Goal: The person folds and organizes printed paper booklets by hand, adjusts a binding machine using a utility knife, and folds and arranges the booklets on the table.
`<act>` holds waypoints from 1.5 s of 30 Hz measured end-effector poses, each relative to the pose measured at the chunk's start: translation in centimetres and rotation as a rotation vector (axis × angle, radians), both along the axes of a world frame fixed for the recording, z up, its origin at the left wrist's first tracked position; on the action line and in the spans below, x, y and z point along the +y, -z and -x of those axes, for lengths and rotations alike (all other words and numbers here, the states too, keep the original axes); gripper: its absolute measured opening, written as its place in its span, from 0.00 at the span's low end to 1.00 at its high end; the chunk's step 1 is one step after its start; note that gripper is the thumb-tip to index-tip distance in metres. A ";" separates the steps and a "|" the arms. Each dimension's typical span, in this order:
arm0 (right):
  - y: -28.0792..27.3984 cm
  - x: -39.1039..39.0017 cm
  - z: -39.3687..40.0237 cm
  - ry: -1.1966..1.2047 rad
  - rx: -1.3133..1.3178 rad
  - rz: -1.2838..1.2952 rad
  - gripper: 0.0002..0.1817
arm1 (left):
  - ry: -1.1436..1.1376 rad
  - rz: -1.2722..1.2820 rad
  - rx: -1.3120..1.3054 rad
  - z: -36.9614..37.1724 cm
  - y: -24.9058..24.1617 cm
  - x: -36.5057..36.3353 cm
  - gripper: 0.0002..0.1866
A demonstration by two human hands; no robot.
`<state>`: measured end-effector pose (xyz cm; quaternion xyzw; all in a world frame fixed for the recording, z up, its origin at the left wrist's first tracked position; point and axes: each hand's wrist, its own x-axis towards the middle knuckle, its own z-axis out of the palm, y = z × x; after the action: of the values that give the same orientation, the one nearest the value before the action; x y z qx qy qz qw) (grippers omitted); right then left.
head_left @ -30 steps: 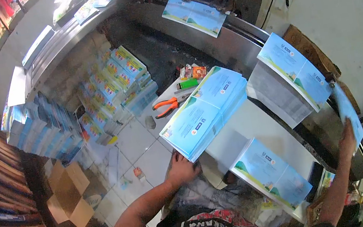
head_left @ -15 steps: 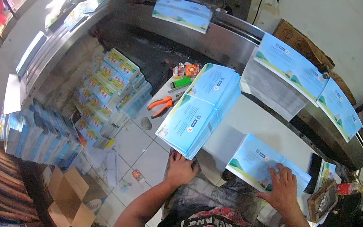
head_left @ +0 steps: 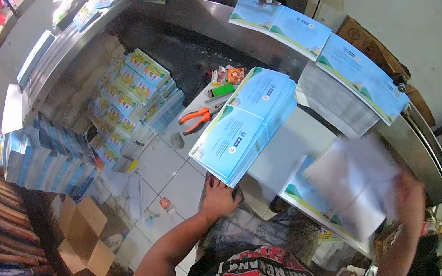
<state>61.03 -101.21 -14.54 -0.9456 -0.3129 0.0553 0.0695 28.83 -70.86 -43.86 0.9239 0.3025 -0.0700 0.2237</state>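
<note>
My left hand (head_left: 220,197) rests on my knee just below the near corner of a tall stack of light-blue printed sheets (head_left: 247,119), its fingers partly hidden and curled. Blurred by motion, my right hand (head_left: 409,189) is at the right edge of a white sheet (head_left: 352,183), whose blank side faces up; its fingers are smeared. Under that sheet lies a smaller pile of blue printed sheets (head_left: 304,191) on the white table (head_left: 276,155).
Joined blue sheets (head_left: 358,73) lie along the curved metal conveyor (head_left: 422,149). Orange-handled pliers (head_left: 195,120) and a green lighter (head_left: 220,90) sit beyond the stack. Printed stacks (head_left: 133,94) and an open cardboard box (head_left: 83,235) stand on the left floor.
My right hand has left the top of the smaller pile and moved right, with a white-backed sheet now over the pile. The sheets on the conveyor have shifted. My left hand has barely moved.
</note>
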 end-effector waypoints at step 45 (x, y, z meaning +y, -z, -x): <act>-2.6 -16.9 2.0 0.464 0.016 -0.367 0.22 | -0.139 1.568 -1.268 -21.1 -32.1 -4.0 0.20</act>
<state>59.06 -118.13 -11.90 -0.9631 -0.0925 -0.0120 0.2524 49.93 -74.87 -11.75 0.3636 0.0498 0.2680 0.8908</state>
